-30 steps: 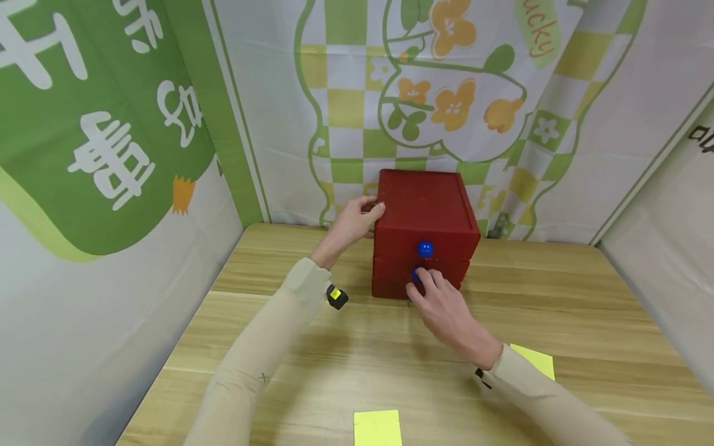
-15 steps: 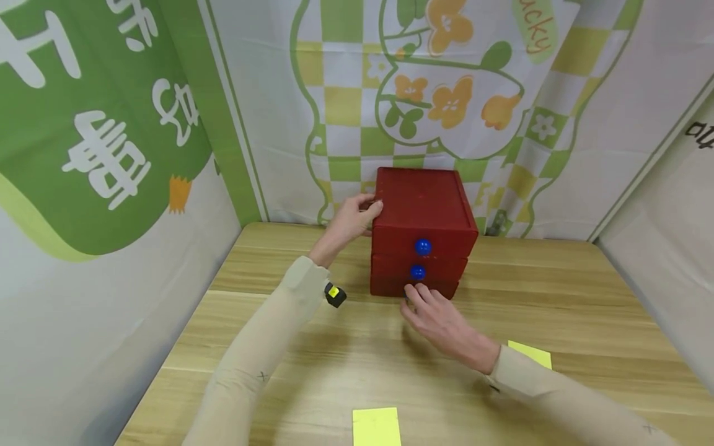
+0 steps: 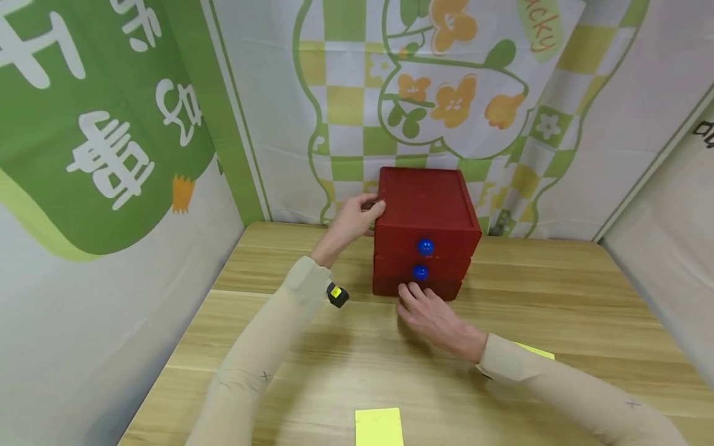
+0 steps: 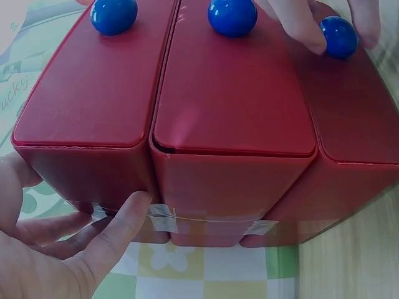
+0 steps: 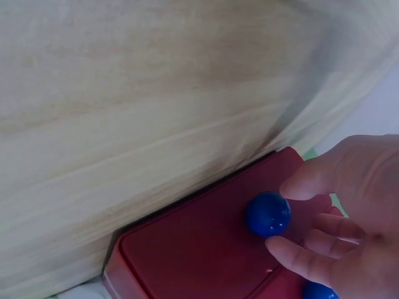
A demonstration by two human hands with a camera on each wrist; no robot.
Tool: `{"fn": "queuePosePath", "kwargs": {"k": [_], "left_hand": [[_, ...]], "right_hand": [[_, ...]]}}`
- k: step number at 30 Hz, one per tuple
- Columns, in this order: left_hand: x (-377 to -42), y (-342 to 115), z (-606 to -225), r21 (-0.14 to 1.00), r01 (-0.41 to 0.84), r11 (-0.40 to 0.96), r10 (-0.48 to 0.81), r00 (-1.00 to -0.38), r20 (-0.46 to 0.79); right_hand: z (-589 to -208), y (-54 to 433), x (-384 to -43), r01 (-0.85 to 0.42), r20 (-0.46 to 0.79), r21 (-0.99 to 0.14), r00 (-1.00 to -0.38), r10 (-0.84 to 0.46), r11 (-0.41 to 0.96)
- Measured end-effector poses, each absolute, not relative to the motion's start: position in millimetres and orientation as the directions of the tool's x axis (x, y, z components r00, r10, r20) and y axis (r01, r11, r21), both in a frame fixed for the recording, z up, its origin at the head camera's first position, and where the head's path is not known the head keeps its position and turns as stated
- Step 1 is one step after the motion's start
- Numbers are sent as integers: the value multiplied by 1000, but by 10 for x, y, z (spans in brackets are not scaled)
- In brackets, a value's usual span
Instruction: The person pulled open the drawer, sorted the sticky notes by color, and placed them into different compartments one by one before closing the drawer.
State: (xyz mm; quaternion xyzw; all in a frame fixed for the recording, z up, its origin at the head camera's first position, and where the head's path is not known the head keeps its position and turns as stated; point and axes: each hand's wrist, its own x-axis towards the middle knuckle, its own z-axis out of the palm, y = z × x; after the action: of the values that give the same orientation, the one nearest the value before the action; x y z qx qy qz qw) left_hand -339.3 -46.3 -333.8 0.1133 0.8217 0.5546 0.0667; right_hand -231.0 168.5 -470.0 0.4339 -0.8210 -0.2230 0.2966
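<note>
Clearly the right hand [image 3: 437, 316] lies at the foot of the red drawer box [image 3: 425, 210], fingers loosely spread and holding nothing, its fingertips [image 5: 293, 187] just beside the lowest blue knob [image 5: 268, 213]. At the box's far left corner the left hand [image 3: 352, 218] braces it, fingers [image 4: 118, 227] straight against the back wall. Standing near the far edge of the surface [image 3: 558, 297], the box shows its drawers pushed in.
</note>
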Motion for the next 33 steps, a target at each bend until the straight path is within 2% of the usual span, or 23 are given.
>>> {"fn": "queuePosePath", "kwargs": {"k": [13, 22, 33], "left_hand": [[-3411, -463, -3350, 933, 118, 339, 273, -962, 22], [-3422, -472, -3363, 933, 116, 340, 271, -962, 21], [-3399, -473, -3344, 926, 114, 359, 278, -961, 11]], "right_hand": [[-4743, 1624, -2394, -544, 254, 648, -506, -824, 534], [-4794, 1622, -2455, -552, 296, 625, -487, -822, 552], [-4835, 1616, -2468, -539, 284, 631, -509, -813, 558]]}}
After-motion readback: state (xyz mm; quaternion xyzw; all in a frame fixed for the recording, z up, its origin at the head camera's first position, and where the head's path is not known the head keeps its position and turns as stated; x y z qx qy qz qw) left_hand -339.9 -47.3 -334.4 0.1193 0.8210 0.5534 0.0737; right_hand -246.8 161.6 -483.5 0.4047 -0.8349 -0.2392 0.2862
